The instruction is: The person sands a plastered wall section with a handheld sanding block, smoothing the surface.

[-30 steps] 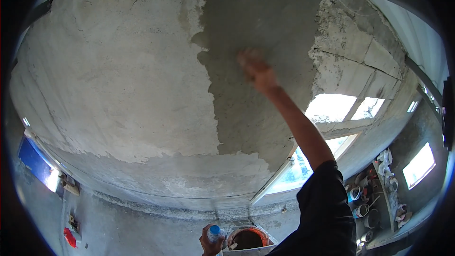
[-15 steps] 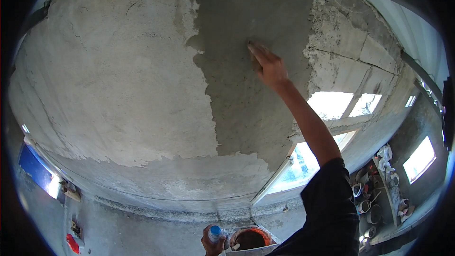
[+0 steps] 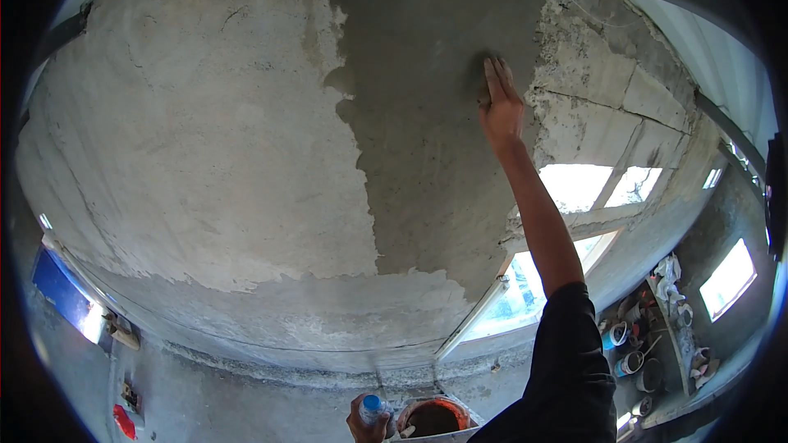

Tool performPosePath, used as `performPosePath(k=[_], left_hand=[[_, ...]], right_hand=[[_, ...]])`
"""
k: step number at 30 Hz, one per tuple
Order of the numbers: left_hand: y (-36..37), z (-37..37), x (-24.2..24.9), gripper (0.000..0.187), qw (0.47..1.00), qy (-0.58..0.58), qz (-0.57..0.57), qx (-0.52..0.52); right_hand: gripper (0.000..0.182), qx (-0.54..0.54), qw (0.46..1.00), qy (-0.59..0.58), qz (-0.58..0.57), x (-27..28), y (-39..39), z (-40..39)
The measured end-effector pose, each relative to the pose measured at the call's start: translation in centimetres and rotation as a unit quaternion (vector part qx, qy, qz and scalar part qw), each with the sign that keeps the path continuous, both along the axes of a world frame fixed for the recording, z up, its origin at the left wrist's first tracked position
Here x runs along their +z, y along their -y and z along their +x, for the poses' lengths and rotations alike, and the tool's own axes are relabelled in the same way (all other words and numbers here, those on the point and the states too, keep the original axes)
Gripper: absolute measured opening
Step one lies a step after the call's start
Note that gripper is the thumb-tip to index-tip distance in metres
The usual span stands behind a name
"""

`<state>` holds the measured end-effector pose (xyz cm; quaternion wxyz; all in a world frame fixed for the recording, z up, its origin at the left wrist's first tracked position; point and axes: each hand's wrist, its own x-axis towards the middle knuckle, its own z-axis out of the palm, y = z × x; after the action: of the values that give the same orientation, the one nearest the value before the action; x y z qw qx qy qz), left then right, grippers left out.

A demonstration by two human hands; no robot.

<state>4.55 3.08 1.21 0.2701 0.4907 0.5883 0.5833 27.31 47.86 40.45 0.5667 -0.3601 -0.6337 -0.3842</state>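
My right hand point(image 3: 501, 102) is raised against the dark, damp plaster strip point(image 3: 435, 164) on the wall, near the strip's right edge. Its fingers are pressed together and point upward. A blurred dark patch shows beside the fingertips; whether it is a small pad or a shadow I cannot make out. Low in the view, my left hand point(image 3: 359, 422) is wrapped round a clear plastic bottle with a blue cap point(image 3: 373, 404). Right beside the bottle stands an orange-rimmed bucket point(image 3: 460, 412) holding a dark grey mix.
Lighter dry plaster point(image 3: 205, 131) covers the wall to the left. Rough bare blocks point(image 3: 583, 115) and a bright window point(image 3: 513, 295) lie to the right. Several buckets point(image 3: 629, 363) stand by a cluttered shelf at lower right. A red item point(image 3: 124, 422) lies at lower left.
My right hand has moved rightward across the damp plaster, and its fingers now point more upward. My left hand stays low with the bottle.
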Motion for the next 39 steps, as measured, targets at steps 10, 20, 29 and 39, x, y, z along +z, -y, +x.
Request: performPosePath(k=[10,20,29,39], left_hand=[[-0.1,-0.3,0.3,0.056,1.000,0.007,0.014,0.005],[0.8,-0.5,-0.6,0.053,0.998,-0.013,-0.066,-0.004],[0.4,0.0,-1.1,0.057,0.998,0.062,0.004,0.006],[1.3,-0.6,-2.6,0.058,0.994,-0.099,-0.034,0.012]], right_hand=[[0.067,-0.023,0.998,0.041,0.031,1.3,-1.0,-0.7],[0.068,-0.011,0.998,0.044,0.032,1.8,-0.8,-1.4],[0.067,-0.010,0.999,0.034,0.030,1.4,-0.9,-1.8],[0.059,0.132,0.991,-0.029,-0.002,2.3,-1.9,-2.3]])
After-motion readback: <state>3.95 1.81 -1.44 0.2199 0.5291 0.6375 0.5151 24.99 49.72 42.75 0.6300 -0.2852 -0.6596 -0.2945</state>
